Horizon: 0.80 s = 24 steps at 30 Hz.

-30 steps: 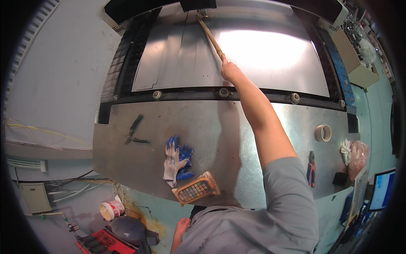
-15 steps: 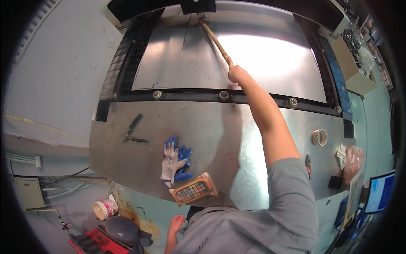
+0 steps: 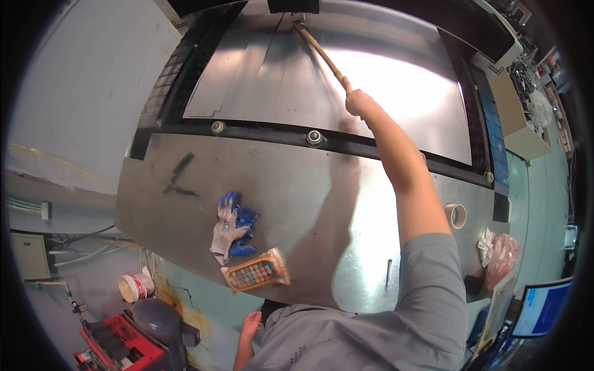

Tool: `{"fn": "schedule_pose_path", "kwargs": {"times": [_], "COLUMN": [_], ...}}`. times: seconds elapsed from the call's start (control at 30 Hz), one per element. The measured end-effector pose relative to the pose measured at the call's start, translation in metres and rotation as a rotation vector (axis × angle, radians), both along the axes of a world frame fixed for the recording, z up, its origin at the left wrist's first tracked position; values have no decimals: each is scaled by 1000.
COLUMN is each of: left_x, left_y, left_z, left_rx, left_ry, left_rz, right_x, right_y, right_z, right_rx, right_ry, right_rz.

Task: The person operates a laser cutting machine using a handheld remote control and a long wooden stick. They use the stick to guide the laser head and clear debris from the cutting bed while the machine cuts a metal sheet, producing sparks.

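Stretched out to the far side, my right hand (image 3: 360,104) is closed round the near end of a long thin wooden stick (image 3: 323,57), with the thumb lying along it. The stick's far tip reaches just under the black machine head (image 3: 293,6), over a large shiny metal sheet (image 3: 260,93). Whether the tip touches the sheet or the head I cannot tell. Low by my body, off the table's near edge, hangs my left hand (image 3: 251,323) with curled fingers and nothing visible in them.
On the metal table (image 3: 278,179) lie green-handled pliers (image 3: 180,174), blue-and-white work gloves (image 3: 230,226), a plastic-wrapped orange remote control (image 3: 255,273), a tape roll (image 3: 455,216) and a pen (image 3: 388,277). Ball rollers (image 3: 314,137) line the sheet's near edge. A monitor (image 3: 541,309) stands lower right.
The view has shifted and tilted slightly, so the table things sit farther left. A pen beside my right arm has come into sight. My right hand still grips the stick, its tip near the machine head.
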<state>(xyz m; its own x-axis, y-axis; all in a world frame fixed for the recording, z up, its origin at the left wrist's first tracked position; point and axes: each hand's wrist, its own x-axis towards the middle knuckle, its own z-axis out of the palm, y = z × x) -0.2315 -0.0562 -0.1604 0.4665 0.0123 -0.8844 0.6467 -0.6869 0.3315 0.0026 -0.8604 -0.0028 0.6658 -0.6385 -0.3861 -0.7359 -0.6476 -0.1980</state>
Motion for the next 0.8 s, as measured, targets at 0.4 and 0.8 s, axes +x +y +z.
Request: {"fn": "schedule_pose_path", "kwargs": {"times": [0.4, 0.8], "left_x": [-41, -18], "left_y": [11, 11], "left_z": [2, -9], "left_rx": [27, 8], "left_ry": [-9, -69], "left_rz": [-9, -37], "right_x": [-23, -87], "right_y": [-21, 17], "right_z": [-26, -24], "right_rx": [-117, -142], "right_ry": [-65, -111], "right_rz": [132, 227]}}
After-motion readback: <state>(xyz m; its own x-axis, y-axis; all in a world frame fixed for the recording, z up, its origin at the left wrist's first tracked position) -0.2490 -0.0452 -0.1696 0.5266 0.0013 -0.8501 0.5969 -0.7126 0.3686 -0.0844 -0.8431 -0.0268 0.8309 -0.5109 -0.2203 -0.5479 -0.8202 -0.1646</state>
